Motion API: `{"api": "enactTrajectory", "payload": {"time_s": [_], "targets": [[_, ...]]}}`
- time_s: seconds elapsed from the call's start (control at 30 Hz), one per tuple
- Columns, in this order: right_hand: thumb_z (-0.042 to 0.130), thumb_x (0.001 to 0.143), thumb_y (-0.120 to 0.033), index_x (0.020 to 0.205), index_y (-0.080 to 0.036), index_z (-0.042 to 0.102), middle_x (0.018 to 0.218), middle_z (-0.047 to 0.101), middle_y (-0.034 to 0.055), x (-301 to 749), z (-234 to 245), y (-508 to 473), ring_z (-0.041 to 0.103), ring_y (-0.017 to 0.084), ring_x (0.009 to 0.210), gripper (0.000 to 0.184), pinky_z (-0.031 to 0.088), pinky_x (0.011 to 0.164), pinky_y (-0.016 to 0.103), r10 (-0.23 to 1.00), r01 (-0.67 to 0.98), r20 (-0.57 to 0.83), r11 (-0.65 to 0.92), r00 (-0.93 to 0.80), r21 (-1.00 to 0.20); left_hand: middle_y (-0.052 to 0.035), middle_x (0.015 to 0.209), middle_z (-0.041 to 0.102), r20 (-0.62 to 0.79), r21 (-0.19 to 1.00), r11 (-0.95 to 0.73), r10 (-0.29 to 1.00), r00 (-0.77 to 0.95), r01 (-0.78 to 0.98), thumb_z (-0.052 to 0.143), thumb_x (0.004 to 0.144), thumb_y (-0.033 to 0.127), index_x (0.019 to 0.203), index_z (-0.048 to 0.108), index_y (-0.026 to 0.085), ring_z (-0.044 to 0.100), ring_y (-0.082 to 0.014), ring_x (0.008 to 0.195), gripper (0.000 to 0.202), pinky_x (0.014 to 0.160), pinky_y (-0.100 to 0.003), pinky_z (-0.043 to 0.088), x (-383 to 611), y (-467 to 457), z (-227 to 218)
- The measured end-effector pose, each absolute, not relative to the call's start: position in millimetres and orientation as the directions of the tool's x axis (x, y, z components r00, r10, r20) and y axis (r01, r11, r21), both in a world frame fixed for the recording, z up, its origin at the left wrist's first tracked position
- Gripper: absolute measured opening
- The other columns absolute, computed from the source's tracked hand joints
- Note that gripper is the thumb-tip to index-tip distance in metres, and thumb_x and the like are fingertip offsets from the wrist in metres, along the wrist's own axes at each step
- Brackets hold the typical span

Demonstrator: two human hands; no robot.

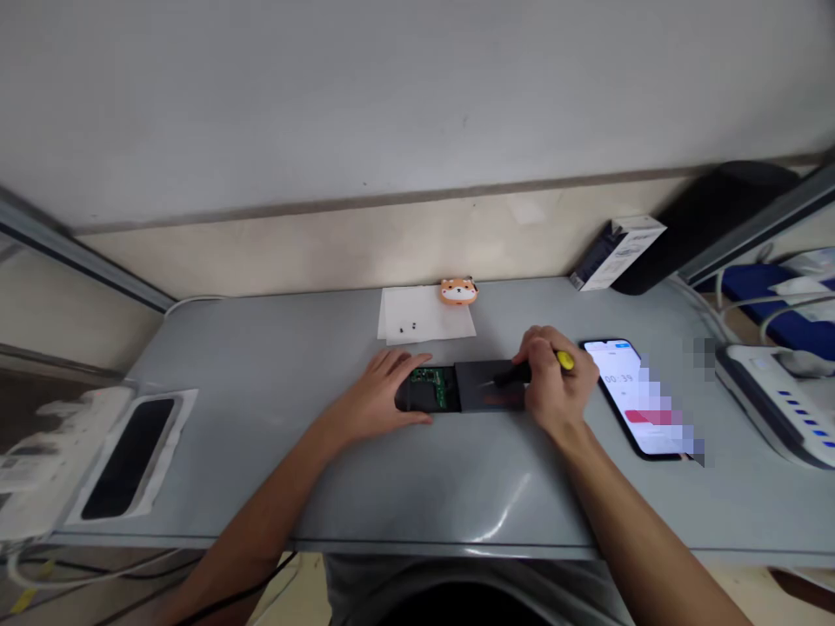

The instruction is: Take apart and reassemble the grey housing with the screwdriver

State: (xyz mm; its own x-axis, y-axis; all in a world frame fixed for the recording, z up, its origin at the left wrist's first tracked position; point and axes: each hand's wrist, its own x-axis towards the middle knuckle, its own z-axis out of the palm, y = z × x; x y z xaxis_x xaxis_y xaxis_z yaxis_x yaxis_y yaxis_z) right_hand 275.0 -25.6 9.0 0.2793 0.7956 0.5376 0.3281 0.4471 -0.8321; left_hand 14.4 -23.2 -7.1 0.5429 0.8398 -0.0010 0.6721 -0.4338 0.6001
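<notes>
A flat dark electronic device (pixel 427 391) lies on the desk. Its left part shows a green circuit board (pixel 440 378), and a dark grey cover (pixel 479 397) spans its right part. My left hand (pixel 378 393) grips the left end, thumb along the near edge and fingers along the far edge. In my right hand (pixel 554 378) is a screwdriver (pixel 515 374) with a black handle and yellow end cap (pixel 564 360). Its shaft points left, low over the cover; whether the tip touches is unclear. Behind the device, several tiny dark screws (pixel 413 326) lie on white paper (pixel 427 315).
An orange animal-faced case (pixel 458 291) rests on the paper's far right corner. A phone (pixel 630 396) with a lit timer lies right of my right hand. Power strips stand at the left (pixel 62 452) and right (pixel 783 400). A box (pixel 617 252) leans at the back right.
</notes>
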Motion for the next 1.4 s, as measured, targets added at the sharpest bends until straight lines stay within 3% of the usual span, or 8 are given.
{"api": "enactTrajectory", "payload": {"time_s": [0.13,0.33,0.63,0.77,1.03,1.27,1.4], "targets": [[0.054,0.089,-0.024,0.056,-0.024,0.055,0.054,0.052,-0.0025,282.7,14.4,-24.1,0.047,0.014,0.052,0.032,0.035,0.051,0.03,0.802,0.38,0.513,0.391,0.307,-0.838,-0.0098,0.143,0.057,-0.016,0.584,-0.443,0.831,0.555,0.68,0.088,0.083,0.043,0.155,0.049,0.036,0.053,-0.0336,0.137,0.082,0.12,-0.055,0.045,13.8,-22.2,-7.3],[0.052,0.091,-0.022,0.058,-0.024,0.052,0.052,0.05,-0.0031,284.0,19.1,-25.5,0.045,0.014,0.05,0.033,0.033,0.051,0.03,0.745,0.446,0.582,0.422,0.326,-0.79,-0.0108,0.143,0.057,-0.011,0.541,-0.463,0.831,0.556,0.702,0.086,0.085,0.04,0.155,0.049,0.034,0.055,-0.0347,0.133,0.079,0.118,-0.056,0.046,14.7,-22.8,-3.8],[0.051,0.097,-0.02,0.062,-0.023,0.051,0.056,0.051,-0.0028,264.8,15.5,-30.6,0.046,0.013,0.05,0.036,0.033,0.051,0.03,0.724,0.421,0.674,0.571,0.145,-0.704,-0.0105,0.143,0.054,0.008,0.462,-0.479,0.844,0.537,0.747,0.08,0.09,0.038,0.156,0.049,0.034,0.05,-0.0345,0.134,0.073,0.118,-0.056,0.045,16.0,-33.7,0.5],[0.051,0.097,-0.021,0.061,-0.024,0.048,0.055,0.048,-0.0029,260.9,16.0,-31.3,0.045,0.013,0.05,0.036,0.034,0.052,0.03,0.737,0.459,0.671,0.571,0.079,-0.681,-0.0124,0.144,0.052,0.095,0.408,-0.542,0.825,0.557,0.734,0.079,0.091,0.041,0.153,0.054,0.03,0.047,-0.0353,0.135,0.068,0.119,-0.056,0.042,18.8,-36.4,-2.5],[0.052,0.095,-0.022,0.06,-0.023,0.048,0.055,0.049,-0.0033,262.5,13.5,-28.5,0.046,0.013,0.051,0.035,0.034,0.053,0.03,0.762,0.419,0.633,0.535,0.137,-0.734,-0.0095,0.121,0.066,0.286,0.311,-0.623,0.782,0.554,0.718,0.069,0.099,0.038,0.129,0.071,0.026,0.057,-0.0275,0.114,0.033,0.104,-0.045,0.046,29.2,-34.1,3.5],[0.051,0.093,-0.027,0.06,-0.023,0.055,0.056,0.05,-0.003,260.5,13.9,-27.7,0.046,0.014,0.054,0.034,0.034,0.055,0.03,0.777,0.295,0.539,0.459,0.325,-0.838,-0.0061,0.112,0.069,0.209,0.327,-0.645,0.762,0.613,0.69,0.077,0.094,0.042,0.123,0.075,0.027,0.059,-0.0256,0.111,0.032,0.102,-0.042,0.042,28.3,-17.0,20.5],[0.05,0.094,-0.034,0.059,-0.024,0.055,0.057,0.048,-0.0022,256.9,20.8,-28.7,0.045,0.015,0.057,0.037,0.035,0.056,0.03,0.798,0.196,0.417,0.368,0.435,-0.909,-0.0029,0.097,0.072,0.162,0.37,-0.675,0.723,0.672,0.638,0.066,0.104,0.037,0.108,0.079,0.025,0.061,-0.0208,0.097,0.018,0.095,-0.038,0.04,31.5,-14.1,19.4]]}}
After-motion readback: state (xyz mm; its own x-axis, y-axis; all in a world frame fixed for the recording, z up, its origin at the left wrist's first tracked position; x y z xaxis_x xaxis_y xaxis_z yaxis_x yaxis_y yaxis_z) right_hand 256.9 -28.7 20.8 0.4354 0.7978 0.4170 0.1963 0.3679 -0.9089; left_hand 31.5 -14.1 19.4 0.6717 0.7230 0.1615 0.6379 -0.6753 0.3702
